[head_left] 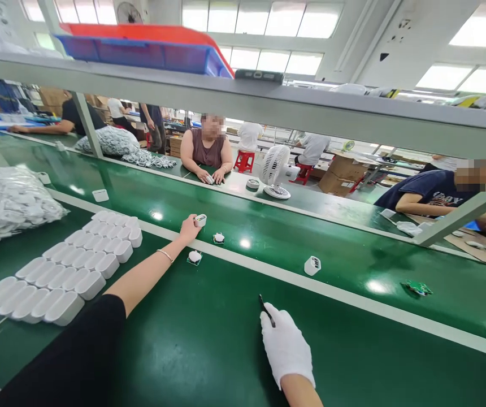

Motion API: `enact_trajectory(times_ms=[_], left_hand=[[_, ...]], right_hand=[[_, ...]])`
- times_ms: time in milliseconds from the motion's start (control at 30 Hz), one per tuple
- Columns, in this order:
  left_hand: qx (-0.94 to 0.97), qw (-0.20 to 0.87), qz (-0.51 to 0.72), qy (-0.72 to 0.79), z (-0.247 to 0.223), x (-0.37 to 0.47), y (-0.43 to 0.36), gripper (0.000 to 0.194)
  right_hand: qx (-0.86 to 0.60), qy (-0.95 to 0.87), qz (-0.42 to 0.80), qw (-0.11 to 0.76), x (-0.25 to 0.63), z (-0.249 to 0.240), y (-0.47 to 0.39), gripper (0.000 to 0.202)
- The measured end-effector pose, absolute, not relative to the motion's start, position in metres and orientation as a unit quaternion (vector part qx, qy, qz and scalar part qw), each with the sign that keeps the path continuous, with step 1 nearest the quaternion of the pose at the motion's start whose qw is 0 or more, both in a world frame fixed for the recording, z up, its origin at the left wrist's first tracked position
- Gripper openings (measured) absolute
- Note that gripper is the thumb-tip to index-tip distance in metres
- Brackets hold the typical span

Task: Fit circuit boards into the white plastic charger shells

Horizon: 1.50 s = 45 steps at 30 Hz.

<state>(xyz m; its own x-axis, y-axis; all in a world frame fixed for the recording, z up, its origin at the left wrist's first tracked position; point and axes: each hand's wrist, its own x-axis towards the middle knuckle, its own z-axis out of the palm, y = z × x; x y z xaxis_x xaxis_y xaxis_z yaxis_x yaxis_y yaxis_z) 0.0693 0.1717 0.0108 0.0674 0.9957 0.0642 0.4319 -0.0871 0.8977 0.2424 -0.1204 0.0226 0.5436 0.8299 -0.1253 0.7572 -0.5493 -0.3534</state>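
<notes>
My bare left hand [189, 228] is stretched forward over the green belt, its fingers closed on a small white housing [200, 220] whose open end shows parts inside. Just below and right of that hand lie two small circuit boards with white tops, one on the belt [218, 238] and one near the pale strip [194, 258]. My right hand [285, 342], in a white glove, holds a thin black tool [266, 311] that points up and left. Another white housing [312, 265] rests on the belt ahead of the right hand.
Rows of white housings [73, 265] stand at left, beside a clear bag of white parts [14, 203]. A green board [416, 288] lies at right. A shelf [243, 104] with trays crosses above. People sit across the belt, near a white fan [275, 169].
</notes>
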Motion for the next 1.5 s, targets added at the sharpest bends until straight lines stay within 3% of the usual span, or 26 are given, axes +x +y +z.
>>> enact_trajectory(times_ms=[167,333,533,800,1067,1267,1500], left_hand=[[0.569,0.432,0.431,0.551,0.011,0.063,0.176,0.024],[0.454,0.556,0.489,0.496,0.023,0.065,0.177,0.031],[0.352,0.698,0.495,0.379,0.042,0.071,0.164,0.022],[0.317,0.743,0.503,0.307,0.061,0.082,0.150,0.020],[0.530,0.588,0.477,0.383,0.050,0.087,0.153,0.022],[0.739,0.400,0.306,0.448,0.026,0.085,0.139,0.020],[0.813,0.190,0.134,0.535,0.029,0.064,0.141,0.045]], right_hand=[[-0.871,-0.454,0.154,0.109,0.243,0.025,-0.119,0.041],[-0.867,-0.456,0.146,0.137,0.245,0.021,-0.118,0.039],[-0.873,-0.434,0.183,0.127,0.246,0.026,-0.117,0.041],[-0.870,-0.437,0.192,0.124,0.243,0.036,-0.118,0.043],[-0.866,-0.446,0.175,0.145,0.245,0.027,-0.118,0.043],[-0.863,-0.450,0.183,0.136,0.247,0.028,-0.118,0.044],[-0.868,-0.431,0.202,0.142,0.244,0.037,-0.119,0.044]])
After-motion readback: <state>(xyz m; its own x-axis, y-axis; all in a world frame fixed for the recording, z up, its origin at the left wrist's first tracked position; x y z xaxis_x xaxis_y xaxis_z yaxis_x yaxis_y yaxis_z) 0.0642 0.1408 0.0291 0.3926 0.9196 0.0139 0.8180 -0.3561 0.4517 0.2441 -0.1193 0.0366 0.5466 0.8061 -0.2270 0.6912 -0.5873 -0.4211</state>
